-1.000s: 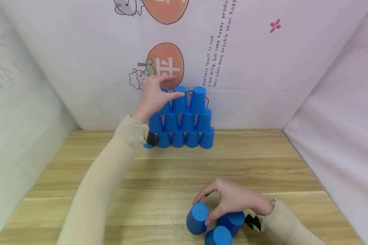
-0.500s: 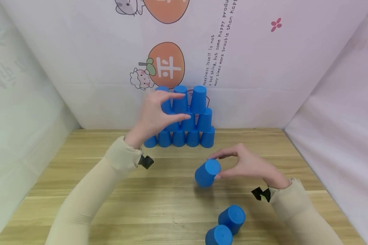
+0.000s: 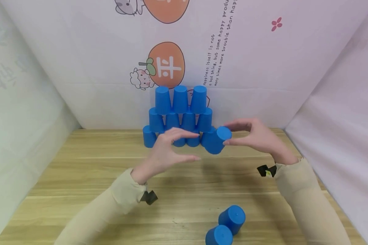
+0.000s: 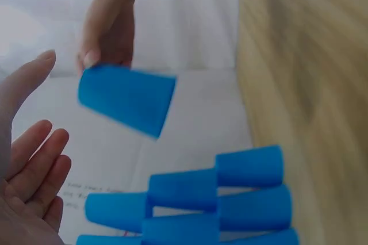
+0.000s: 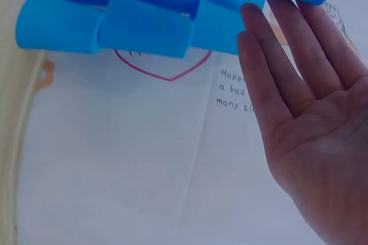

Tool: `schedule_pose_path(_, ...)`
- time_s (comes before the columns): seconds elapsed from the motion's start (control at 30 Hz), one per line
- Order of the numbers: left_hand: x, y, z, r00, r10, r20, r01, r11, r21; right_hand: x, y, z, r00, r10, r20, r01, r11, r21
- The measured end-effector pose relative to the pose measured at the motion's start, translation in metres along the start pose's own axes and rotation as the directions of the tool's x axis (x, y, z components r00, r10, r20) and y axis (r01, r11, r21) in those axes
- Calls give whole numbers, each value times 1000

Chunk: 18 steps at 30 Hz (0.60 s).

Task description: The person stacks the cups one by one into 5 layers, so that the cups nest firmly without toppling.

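My right hand (image 3: 257, 137) pinches a blue plastic cup (image 3: 216, 141) between thumb and fingers, upside down and tilted, in the air before the right end of the stack. In the left wrist view this cup (image 4: 126, 100) hangs apart from the stacked ones. The left hand (image 3: 165, 153) is held in front of the stack, thumb and fingers spread, with nothing between them. Behind it stand upside-down blue cups in three tiers, the top tier (image 3: 180, 99) having three cups. Part of the bottom tier is hidden by the left hand and the held cup.
Two more blue cups, one farther back (image 3: 232, 218) and one nearer (image 3: 219, 235), stand upside down at the front of the wooden table (image 3: 110, 183). A white printed cloth (image 3: 248, 61) hangs close behind the stack, with white cloth walls on both sides.
My right hand has lifted a cup from the front group and carried it back toward the stack. The left hand has drawn down and forward from the top tier, uncovering its leftmost cup.
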<state>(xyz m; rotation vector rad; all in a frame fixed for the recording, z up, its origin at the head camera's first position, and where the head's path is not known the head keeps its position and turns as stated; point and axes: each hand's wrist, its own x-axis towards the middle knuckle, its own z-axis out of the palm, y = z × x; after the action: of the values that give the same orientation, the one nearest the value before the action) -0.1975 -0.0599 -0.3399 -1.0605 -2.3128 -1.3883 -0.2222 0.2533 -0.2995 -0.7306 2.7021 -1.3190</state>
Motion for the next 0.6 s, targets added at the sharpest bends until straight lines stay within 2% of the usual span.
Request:
schedule_pose_path(0.13, -16, -2, 21, 994, -73, 87, 78, 995, -56, 10, -4, -9, 999, -10, -46, 12, 999, 32)
schedule_pose_path(0.23, -27, -4, 41, 980, -99, 174, 122, 985, -126, 16, -7, -15, 996, -18, -84, 21, 999, 32)
schedule_pose_path(0.3, -35, -6, 55, 963, -106, 246, 151, 973, -172, 20, -9, -18, 994, -18, -112, 22, 999, 32)
schedule_pose_path(0.43, -48, -9, 81, 919, -112, 377, 212, 948, -235, 29, -15, -24, 987, -44, -155, 50, 998, 36)
schedule_pose_path(0.53, -53, -10, 95, 890, -106, 443, 249, 928, -277, 35, -18, -26, 982, -67, -177, 75, 996, 38)
schedule_pose_path(0.6, -54, -9, 103, 877, -97, 470, 260, 919, -296, 39, -20, -27, 979, -81, -189, 90, 995, 40)
